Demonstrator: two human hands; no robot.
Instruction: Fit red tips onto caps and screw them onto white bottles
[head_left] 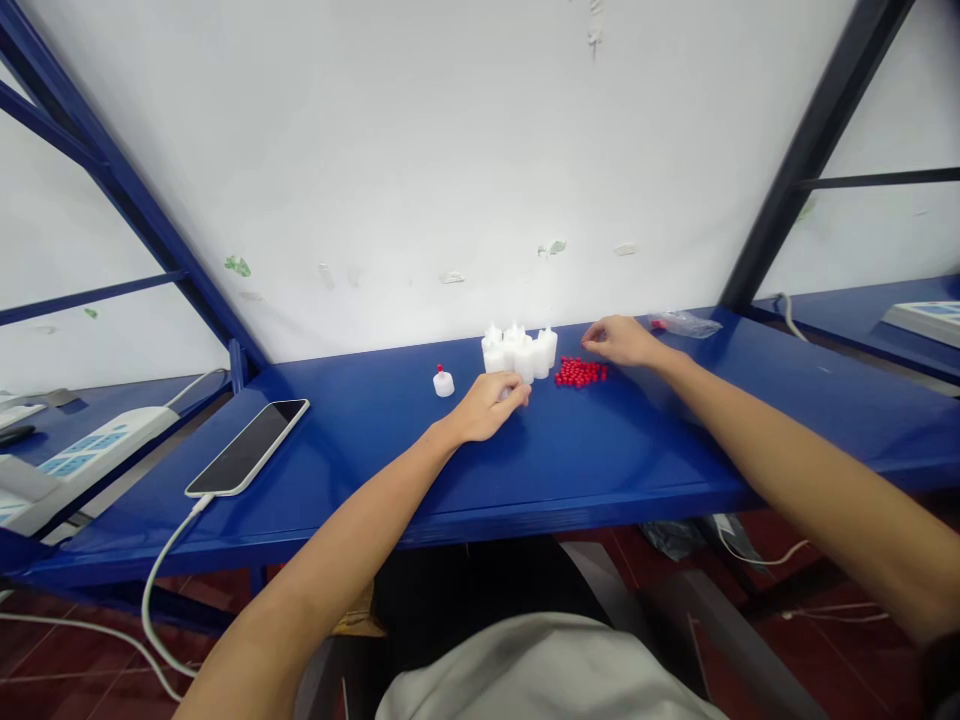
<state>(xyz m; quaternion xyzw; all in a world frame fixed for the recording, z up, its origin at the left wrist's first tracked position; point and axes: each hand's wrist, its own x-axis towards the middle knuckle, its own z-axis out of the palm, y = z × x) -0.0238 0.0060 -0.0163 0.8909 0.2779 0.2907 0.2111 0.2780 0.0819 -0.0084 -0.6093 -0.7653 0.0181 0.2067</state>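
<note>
A cluster of white bottles (521,352) stands upright near the wall on the blue table. My left hand (491,402) is closed just in front of them, its fingers curled round something pale that is mostly hidden. To the right of the bottles lies a pile of small red pieces (580,373). Beyond the pile's right side, my right hand (616,340) is closed in a pinch, with a tiny bit of red at its fingertips. Apart from the cluster, on the left, stands a white bottle with a red tip (443,382).
A phone (247,448) with a white cable lies on the table's left part. Behind my right hand is a clear plastic bag (686,324) with something red in it. Blue metal posts rise on the left, a dark one on the right. White power strips lie at both sides.
</note>
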